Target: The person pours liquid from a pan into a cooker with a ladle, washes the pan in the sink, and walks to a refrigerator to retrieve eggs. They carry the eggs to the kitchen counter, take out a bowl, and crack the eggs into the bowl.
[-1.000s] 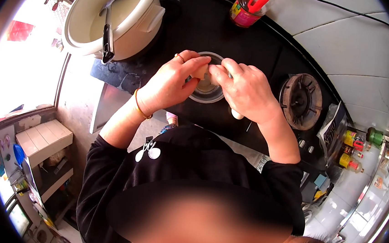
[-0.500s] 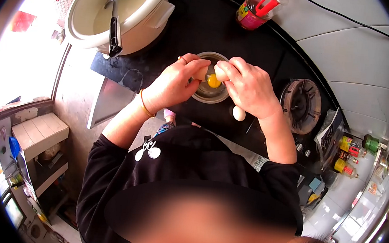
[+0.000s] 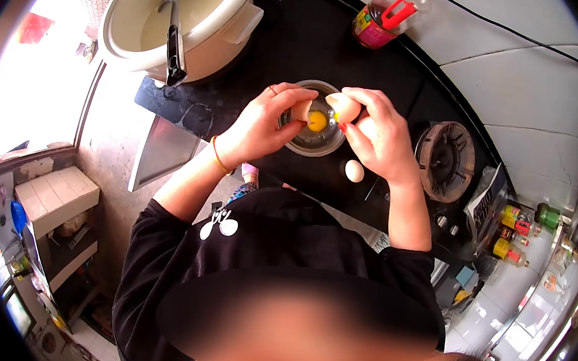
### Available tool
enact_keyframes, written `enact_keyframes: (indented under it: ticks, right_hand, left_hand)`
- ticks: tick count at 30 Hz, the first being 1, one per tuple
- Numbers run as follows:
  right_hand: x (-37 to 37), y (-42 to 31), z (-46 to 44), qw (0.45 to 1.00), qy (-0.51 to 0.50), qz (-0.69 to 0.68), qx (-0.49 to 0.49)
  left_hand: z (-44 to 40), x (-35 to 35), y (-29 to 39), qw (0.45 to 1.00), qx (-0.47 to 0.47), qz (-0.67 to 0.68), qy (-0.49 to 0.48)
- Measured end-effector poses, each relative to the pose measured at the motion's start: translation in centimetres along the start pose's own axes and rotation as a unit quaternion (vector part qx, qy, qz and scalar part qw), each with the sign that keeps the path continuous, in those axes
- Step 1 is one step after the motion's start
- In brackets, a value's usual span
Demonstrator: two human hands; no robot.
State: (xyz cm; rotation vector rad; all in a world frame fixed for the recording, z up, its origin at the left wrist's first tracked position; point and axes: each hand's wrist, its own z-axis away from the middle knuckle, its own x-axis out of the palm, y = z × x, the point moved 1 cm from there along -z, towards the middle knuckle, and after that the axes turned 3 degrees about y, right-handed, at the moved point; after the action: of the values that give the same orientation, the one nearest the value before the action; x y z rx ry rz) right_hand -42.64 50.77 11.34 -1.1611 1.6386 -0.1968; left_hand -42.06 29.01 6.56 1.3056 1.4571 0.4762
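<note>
A metal bowl (image 3: 317,148) stands on the black countertop, with an egg yolk (image 3: 317,121) and clear egg white showing in it. Over its left rim, my left hand (image 3: 267,118) grips one half of a cracked eggshell (image 3: 301,109). My right hand (image 3: 381,135) holds the other eggshell half (image 3: 343,107) above the right rim, its hollow side tilted toward the bowl. A bit of yellow shows at that shell's lower edge. Just below my right hand, a whole egg (image 3: 354,171) lies on the counter.
At upper left is a large cream pot (image 3: 210,59) holding pale liquid and a black-handled ladle (image 3: 172,42). A bottle of dark liquid (image 3: 380,25) stands at the back. To the right sits a gas burner (image 3: 446,161), with several bottles (image 3: 511,252) beyond it.
My right hand has turned its shell half outward and drawn it slightly right, so the hollow now shows. My left hand has barely moved.
</note>
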Motion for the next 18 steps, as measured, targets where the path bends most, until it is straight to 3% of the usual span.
enact_keyframes:
  ticks: [1,2,4,6,8,10,13,16,18]
  right_hand:
    - [1.0,1.0,0.6,1.000,-0.014,-0.005,0.017]
    - [1.7,1.5,1.3,0.988,-0.090,0.087,0.087]
    - [3.1,2.7,2.6,0.972,-0.121,0.140,0.142]
    - [3.8,4.0,3.8,0.978,-0.088,0.013,0.187]
    - [4.7,5.2,4.8,0.956,-0.049,-0.150,0.248]
    - [5.5,5.3,5.1,0.905,-0.021,-0.279,0.320]
    - [6.9,4.6,5.4,0.817,0.020,-0.438,0.376]
    - [8.4,5.2,6.3,0.806,-0.002,-0.443,0.394]
    - [9.0,5.5,6.8,0.823,-0.005,-0.427,0.375]
  left_hand:
    - [0.2,0.6,-1.0,0.999,-0.023,0.007,-0.025]
    - [0.5,1.4,-2.3,0.998,-0.045,0.014,-0.049]
    - [1.8,2.7,-4.9,0.995,-0.033,-0.077,-0.052]
    - [2.1,3.1,-5.5,0.995,-0.031,-0.096,-0.026]
    - [2.2,3.0,-5.4,0.995,-0.083,-0.032,-0.036]
    - [2.4,3.2,-5.5,0.988,-0.140,0.038,-0.053]
    - [2.9,4.2,-5.5,0.978,-0.149,0.138,-0.040]
    - [3.2,5.0,-4.7,0.957,-0.152,0.247,0.005]
    - [3.4,5.0,-4.7,0.966,-0.141,0.219,-0.011]
